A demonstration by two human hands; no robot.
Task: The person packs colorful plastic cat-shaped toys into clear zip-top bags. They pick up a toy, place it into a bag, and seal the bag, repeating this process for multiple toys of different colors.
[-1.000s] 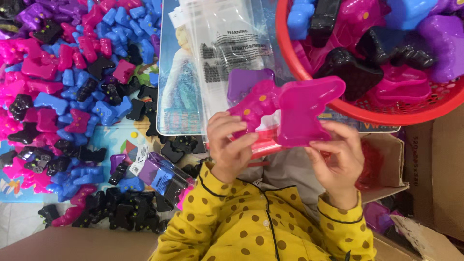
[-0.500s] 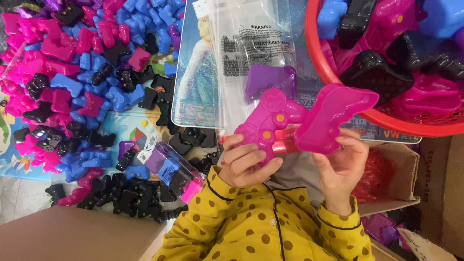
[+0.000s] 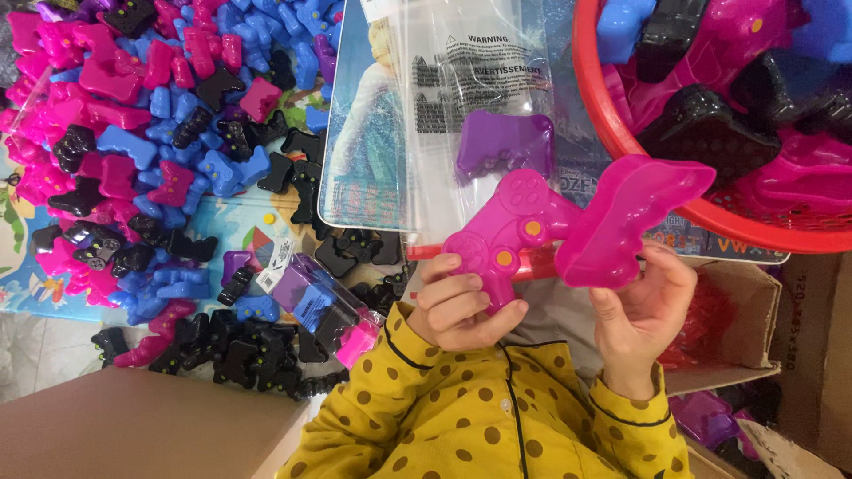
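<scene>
My left hand is closed around a pink controller-shaped toy front, its yellow buttons facing up. My right hand grips a matching pink back shell, hollow side toward me. The two pieces touch at the middle, their long axes tilted up toward the right, grips pointing down toward my hands. Just above lies a clear plastic bag with a black printed warning label and a purple controller piece inside, resting on a blue picture card. A red basket of shells sits upper right. A wrapped multi-colour pack lies left of my hand.
</scene>
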